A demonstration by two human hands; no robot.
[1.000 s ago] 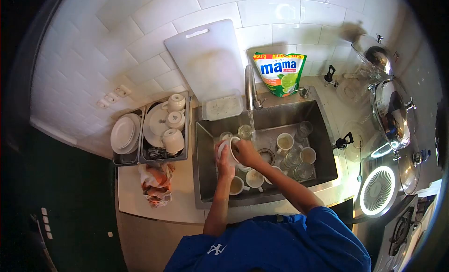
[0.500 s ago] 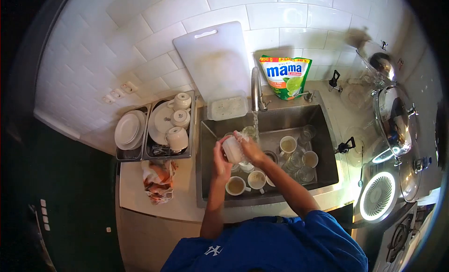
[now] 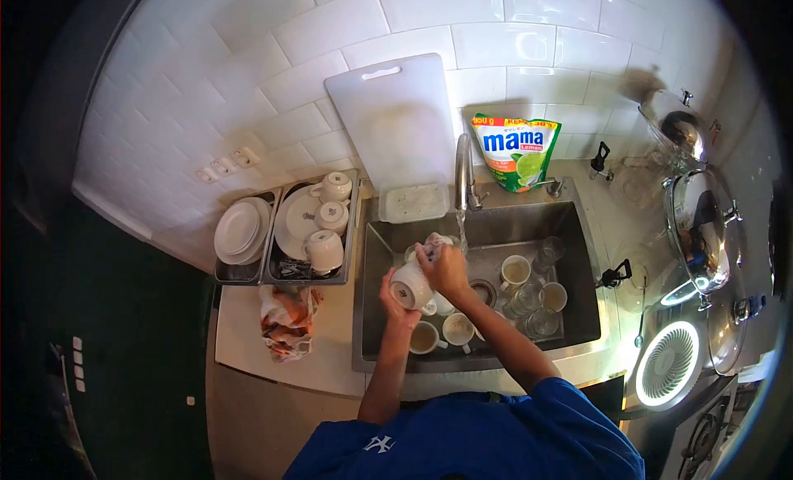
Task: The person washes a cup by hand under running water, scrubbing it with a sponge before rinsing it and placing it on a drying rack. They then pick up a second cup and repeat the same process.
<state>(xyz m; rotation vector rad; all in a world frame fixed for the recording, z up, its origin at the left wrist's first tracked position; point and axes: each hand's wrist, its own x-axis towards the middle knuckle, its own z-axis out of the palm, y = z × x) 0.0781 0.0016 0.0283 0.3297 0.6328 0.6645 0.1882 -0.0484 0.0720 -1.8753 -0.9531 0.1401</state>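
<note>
Over the sink [image 3: 520, 232], a white mug [image 3: 406, 288] is tipped sideways, its marked base turned toward me. My left hand [image 3: 398, 305] is closed around its lower left side. The fingers of my right hand [image 3: 443, 269] are bent over the rim end, where something whitish shows by the fingertips. Just behind the hands, water runs from the faucet [image 3: 464, 170]. Below them in the sink stand a mug with cloudy liquid [image 3: 424, 337] and another used mug [image 3: 458, 329].
Several glasses [image 3: 526, 300] and more mugs [image 3: 515, 270] crowd the sink's right half. A metal rack tray [image 3: 351, 257] holds upturned cups and plates at left, near a crumpled cloth [image 3: 287, 323]. Behind are a cutting board [image 3: 396, 108] and a detergent pouch [image 3: 516, 154].
The mug has tilted so its base now faces me. My right hand has shifted to its rim end, with my left still around it. The whole view has moved slightly.
</note>
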